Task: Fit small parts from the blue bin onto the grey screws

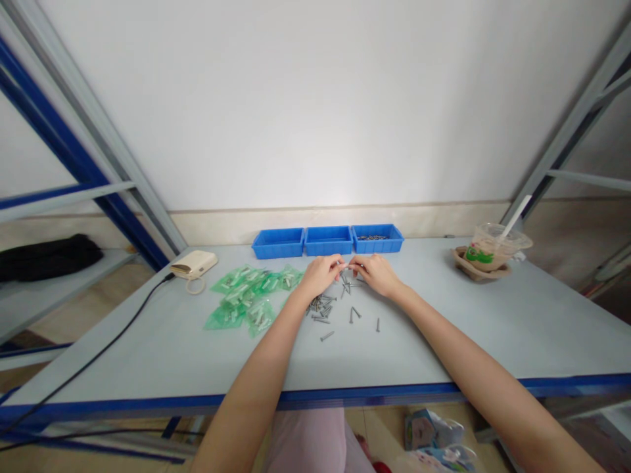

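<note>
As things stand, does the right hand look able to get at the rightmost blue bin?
Probably yes: the right hand is just in front of the rightmost blue bin, whose top is open, with nothing visible standing between them. Whether it already holds something is unclear.

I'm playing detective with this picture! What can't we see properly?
In the head view:
Between left hand and right hand: too small, partly covered by them.
Right-hand blue tray: its pieces are too small to name.
Dark bundle: left end cut off by the edge.
Tabletop under left forearm: hidden by it.
</note>
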The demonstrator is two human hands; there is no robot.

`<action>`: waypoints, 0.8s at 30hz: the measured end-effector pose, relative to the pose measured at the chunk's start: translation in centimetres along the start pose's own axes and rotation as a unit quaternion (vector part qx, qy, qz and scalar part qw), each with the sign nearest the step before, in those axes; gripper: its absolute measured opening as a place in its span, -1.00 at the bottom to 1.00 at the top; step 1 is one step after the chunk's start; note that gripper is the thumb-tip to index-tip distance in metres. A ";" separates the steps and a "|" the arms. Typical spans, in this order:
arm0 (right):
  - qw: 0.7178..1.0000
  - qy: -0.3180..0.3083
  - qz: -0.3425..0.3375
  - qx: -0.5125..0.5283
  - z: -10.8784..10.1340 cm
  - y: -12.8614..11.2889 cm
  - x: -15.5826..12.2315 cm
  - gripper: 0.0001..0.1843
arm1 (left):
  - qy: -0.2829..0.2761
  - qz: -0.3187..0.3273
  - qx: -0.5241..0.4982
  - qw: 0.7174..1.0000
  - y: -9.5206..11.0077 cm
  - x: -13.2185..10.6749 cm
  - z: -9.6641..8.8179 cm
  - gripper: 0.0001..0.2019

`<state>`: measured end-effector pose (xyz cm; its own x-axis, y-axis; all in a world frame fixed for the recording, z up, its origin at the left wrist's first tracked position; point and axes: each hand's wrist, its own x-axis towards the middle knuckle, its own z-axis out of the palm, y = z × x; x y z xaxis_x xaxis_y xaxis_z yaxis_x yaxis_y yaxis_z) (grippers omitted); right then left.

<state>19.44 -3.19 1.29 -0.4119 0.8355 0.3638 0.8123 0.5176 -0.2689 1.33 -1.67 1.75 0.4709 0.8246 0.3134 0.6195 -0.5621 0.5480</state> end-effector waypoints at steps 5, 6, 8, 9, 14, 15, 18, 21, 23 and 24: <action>1.000 0.012 0.003 0.001 0.1 0.1 0.1 -0.75 | 0.006 0.000 0.000 1.000 -0.1 0.0 0.1 -0.76; 1.000 0.015 0.003 0.001 0.1 0.1 0.1 -0.75 | 0.005 -0.001 -0.002 1.000 -0.2 0.1 0.2 -0.76; 1.000 0.018 0.004 -0.002 0.2 0.2 0.1 -0.75 | -0.002 -0.002 -0.007 1.000 -0.2 0.0 0.2 -0.76; 1.000 0.016 0.005 -0.005 0.2 0.2 0.1 -0.75 | -0.006 -0.002 -0.008 1.000 -0.2 0.0 0.3 -0.76; 1.000 0.009 0.007 -0.013 0.3 0.2 0.0 -0.73 | -0.011 0.010 -0.002 1.000 -0.1 0.0 0.1 -0.79; 1.000 0.009 0.007 -0.011 0.3 0.2 0.0 -0.73 | -0.011 0.009 -0.001 1.000 0.0 0.1 0.1 -0.79; 1.000 0.010 0.006 -0.003 0.3 0.1 0.0 -0.76 | -0.012 0.001 -0.004 1.000 0.0 0.1 0.0 -0.78; 1.000 0.009 -0.002 0.000 0.2 0.1 0.0 -0.81 | -0.013 -0.001 -0.006 1.000 0.0 0.1 0.1 -0.74; 1.000 0.008 -0.004 -0.001 0.1 0.2 0.1 -0.80 | -0.010 0.000 -0.006 1.000 -0.2 0.1 0.2 -0.73; 1.000 0.009 -0.003 -0.001 0.1 0.2 0.1 -0.78 | -0.008 0.000 -0.006 1.000 -0.2 0.1 0.3 -0.74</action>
<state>19.51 -3.01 1.19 -0.4102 0.8287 0.3807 0.8105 0.5226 -0.2646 1.42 -1.50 1.44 0.4813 0.8236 0.3002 0.6126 -0.5610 0.5568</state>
